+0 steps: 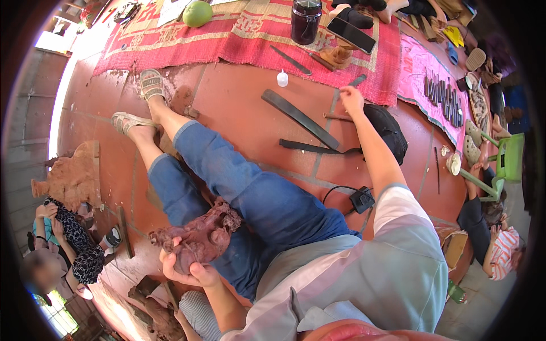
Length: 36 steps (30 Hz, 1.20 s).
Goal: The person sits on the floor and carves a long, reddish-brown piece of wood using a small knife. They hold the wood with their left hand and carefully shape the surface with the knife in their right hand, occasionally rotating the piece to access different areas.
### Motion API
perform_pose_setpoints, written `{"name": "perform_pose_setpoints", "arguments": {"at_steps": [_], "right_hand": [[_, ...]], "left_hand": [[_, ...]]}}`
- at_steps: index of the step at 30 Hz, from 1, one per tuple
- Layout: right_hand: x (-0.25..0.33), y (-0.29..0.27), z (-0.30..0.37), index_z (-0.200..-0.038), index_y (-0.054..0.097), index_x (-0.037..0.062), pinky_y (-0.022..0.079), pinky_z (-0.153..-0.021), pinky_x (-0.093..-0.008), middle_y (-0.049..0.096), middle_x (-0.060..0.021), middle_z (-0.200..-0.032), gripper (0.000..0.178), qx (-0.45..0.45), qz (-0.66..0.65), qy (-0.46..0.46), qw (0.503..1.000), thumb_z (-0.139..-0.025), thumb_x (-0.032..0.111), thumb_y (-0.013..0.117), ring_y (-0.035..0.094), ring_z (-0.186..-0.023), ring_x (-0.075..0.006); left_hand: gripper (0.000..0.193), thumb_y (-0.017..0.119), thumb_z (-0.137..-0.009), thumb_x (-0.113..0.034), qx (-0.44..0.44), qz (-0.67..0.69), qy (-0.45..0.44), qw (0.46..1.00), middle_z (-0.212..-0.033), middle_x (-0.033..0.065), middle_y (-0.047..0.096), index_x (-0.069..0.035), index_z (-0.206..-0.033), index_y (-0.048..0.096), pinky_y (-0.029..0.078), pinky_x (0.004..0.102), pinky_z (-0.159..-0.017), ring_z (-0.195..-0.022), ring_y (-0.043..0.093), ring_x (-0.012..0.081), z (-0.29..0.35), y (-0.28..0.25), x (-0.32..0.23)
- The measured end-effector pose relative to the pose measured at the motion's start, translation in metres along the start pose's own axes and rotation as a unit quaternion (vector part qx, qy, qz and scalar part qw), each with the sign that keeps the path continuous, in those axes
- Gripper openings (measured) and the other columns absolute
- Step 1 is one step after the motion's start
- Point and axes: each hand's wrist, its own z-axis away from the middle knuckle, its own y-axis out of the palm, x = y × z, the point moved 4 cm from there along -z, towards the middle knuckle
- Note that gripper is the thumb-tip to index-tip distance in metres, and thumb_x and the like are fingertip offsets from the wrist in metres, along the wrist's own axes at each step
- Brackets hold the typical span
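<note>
My left hand (193,273) is wrapped round the rounded lower part of a reddish-brown carved wood piece (199,236). The carving is knobbly and rests against my thigh. Far out to the right, my right hand (351,101) is over the tiles by the edge of the red mat, fingers bent together. A short grey flat strip (358,80) shows right at its fingertips; what the fingers hold is too small to make out. Just below that hand lie a wooden handle (338,117) and a black bag (387,132). A long dark flat bar (300,119) and a black strap (310,146) lie nearby.
On the red patterned mat (250,42) are a dark jar (306,23), a phone (351,35) on a wooden piece, a knife (290,59) and a green fruit (197,13). A small white bottle (282,78) stands near. Carving tools (443,102) line a pink cloth; other people sit around.
</note>
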Motion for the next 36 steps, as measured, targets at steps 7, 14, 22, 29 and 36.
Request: {"name": "perform_pose_setpoints", "arguments": {"at_steps": [7, 14, 22, 29, 36], "right_hand": [[0.033, 0.002, 0.076, -0.086, 0.068, 0.0095, 0.046, -0.077, -0.0378, 0.058, -0.0117, -0.088, 0.016, 0.109, 0.18, -0.166, 0.963, -0.072, 0.016, 0.071, 0.058, -0.087, -0.0282], [0.06, -0.013, 0.089, -0.092, 0.063, 0.0119, 0.046, -0.077, -0.0357, 0.061, -0.0076, -0.088, 0.013, 0.076, 0.085, -0.186, 0.976, -0.08, 0.017, 0.066, 0.058, -0.086, -0.0244], [0.137, 0.01, 0.162, -0.103, 0.054, 0.004, 0.048, -0.07, -0.0306, 0.065, -0.0092, -0.085, 0.018, 0.043, -0.206, -0.105, 0.972, -0.089, 0.016, 0.057, 0.063, -0.075, -0.0194], [0.013, -0.003, 0.013, -0.121, 0.055, 0.0104, 0.047, -0.084, -0.047, 0.062, -0.0225, -0.108, 0.051, -0.002, 0.217, 0.113, 0.97, -0.083, 0.045, 0.055, 0.059, -0.1, -0.0407], [0.0, 0.018, -0.02, -0.124, 0.054, 0.0151, 0.048, -0.09, -0.0418, 0.06, -0.0179, -0.114, 0.044, 0.025, 0.269, 0.197, 0.943, -0.088, 0.04, 0.049, 0.057, -0.11, -0.0316]], "left_hand": [[0.046, 0.044, -0.093, -0.036, -0.002, 0.014, 0.002, 1.0, -0.111, 0.0212, 0.049, 0.001, -0.118, 0.035, 0.041, 0.044, -0.092, -0.101, 0.051, 0.0308, -0.002, 0.006, -0.002], [0.049, 0.053, -0.09, -0.041, 0.007, 0.031, -0.012, 0.999, -0.113, 0.0183, 0.046, -0.004, -0.119, 0.039, 0.045, 0.0402, -0.088, -0.1, 0.051, 0.0279, -0.003, 0.004, 0.0], [0.047, 0.055, -0.089, -0.039, 0.009, 0.04, -0.014, 0.999, -0.113, 0.0168, 0.046, -0.005, -0.118, 0.042, 0.045, 0.0423, -0.09, -0.099, 0.05, 0.027, -0.008, 0.004, -0.006], [0.048, 0.056, -0.088, -0.039, -0.005, 0.066, -0.022, 0.998, -0.113, 0.017, 0.046, -0.004, -0.117, 0.042, 0.043, 0.0408, -0.089, -0.099, 0.052, 0.0273, -0.007, -0.001, 0.004], [0.051, 0.055, -0.088, -0.042, 0.002, 0.031, -0.025, 0.999, -0.113, 0.018, 0.045, -0.004, -0.118, 0.04, 0.043, 0.0384, -0.087, -0.098, 0.051, 0.0268, 0.0, -0.001, -0.002]]}}
